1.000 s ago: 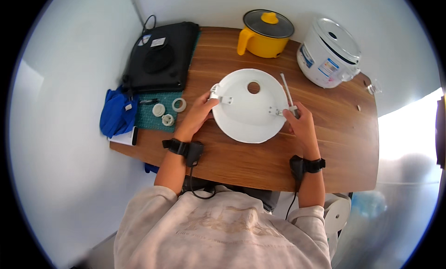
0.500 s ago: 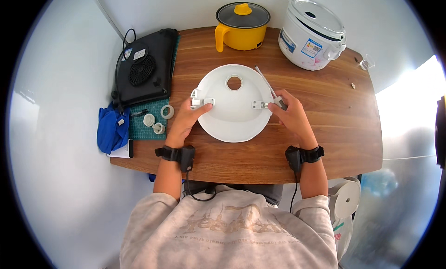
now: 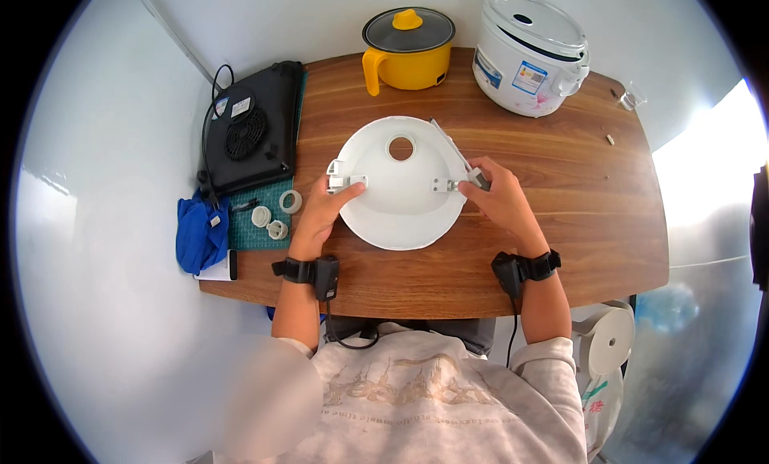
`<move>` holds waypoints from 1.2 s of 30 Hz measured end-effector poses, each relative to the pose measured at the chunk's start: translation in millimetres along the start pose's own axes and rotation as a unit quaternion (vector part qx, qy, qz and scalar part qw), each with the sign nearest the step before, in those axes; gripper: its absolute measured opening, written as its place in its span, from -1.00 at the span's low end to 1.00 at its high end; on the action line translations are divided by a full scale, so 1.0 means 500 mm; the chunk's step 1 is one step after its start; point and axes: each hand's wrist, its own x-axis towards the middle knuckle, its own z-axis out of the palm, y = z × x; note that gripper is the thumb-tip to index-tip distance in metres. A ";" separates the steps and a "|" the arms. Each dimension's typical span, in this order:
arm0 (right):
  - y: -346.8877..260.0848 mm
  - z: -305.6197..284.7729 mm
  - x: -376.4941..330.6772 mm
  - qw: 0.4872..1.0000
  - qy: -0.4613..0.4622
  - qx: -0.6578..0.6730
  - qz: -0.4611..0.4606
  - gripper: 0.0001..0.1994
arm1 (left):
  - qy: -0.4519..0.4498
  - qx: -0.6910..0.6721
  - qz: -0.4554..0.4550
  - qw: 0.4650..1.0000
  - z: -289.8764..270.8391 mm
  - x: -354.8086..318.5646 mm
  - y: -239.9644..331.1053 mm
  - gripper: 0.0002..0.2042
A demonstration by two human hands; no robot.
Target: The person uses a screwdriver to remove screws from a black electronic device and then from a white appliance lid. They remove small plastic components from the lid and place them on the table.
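Note:
A round white plastic cover (image 3: 400, 220), shallow like a bowl, is held over the table with its inner side up. A round hole pierces its far part. My left hand (image 3: 322, 212) grips the left rim, thumb on a white bracket (image 3: 350, 182) there. On the opposite side, my right hand (image 3: 501, 198) is closed at the rim beside a second small bracket (image 3: 440, 184), thumb pressed near its metal piece. A thin rod (image 3: 451, 144) with a grey end slants along the rim into the right hand's fingers; it looks like a screwdriver, but the fingers partly hide it.
Behind stand a yellow pot (image 3: 412, 68) with a lid and a white rice cooker (image 3: 521, 72). To the left, a black appliance with a fan grille (image 3: 276, 136) rests on a green cutting mat (image 3: 248, 236), near a white ring (image 3: 290, 201), white caps (image 3: 261, 216) and blue cloth (image 3: 200, 236).
The view has shifted slightly, so the table sits a little differently in the picture. Both hands keep their places on the cover; the slanted rod has turned slightly.

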 end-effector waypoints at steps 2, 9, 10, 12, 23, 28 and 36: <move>-0.001 -0.003 0.000 1.000 -0.009 0.014 0.005 -0.62 | -0.003 -0.060 -0.004 0.998 -0.005 -0.005 -0.001 -0.45; -0.009 -0.012 -0.005 0.981 -0.039 0.181 0.051 -0.62 | -0.078 -0.167 0.083 0.979 0.022 -0.049 0.064 -0.23; -0.012 -0.013 -0.007 0.979 -0.052 0.190 0.054 -0.61 | -0.079 -0.150 0.099 0.981 0.041 -0.059 0.072 -0.19; -0.015 -0.007 -0.011 0.974 -0.076 0.207 0.053 -0.61 | -0.088 -0.142 0.125 0.978 0.056 -0.073 0.067 -0.16; -0.022 0.063 -0.046 0.936 -0.232 0.256 0.069 -0.62 | 0.029 -0.103 0.156 0.982 0.097 -0.109 0.099 -0.34; -0.027 0.082 -0.058 0.925 -0.314 0.196 0.083 -0.59 | 0.020 -0.006 0.187 0.982 0.064 -0.134 0.051 -0.45; -0.073 0.033 -0.071 0.972 -0.202 0.109 -0.046 -0.65 | -0.210 -0.513 -0.006 0.832 -0.050 -0.134 -0.055 -0.39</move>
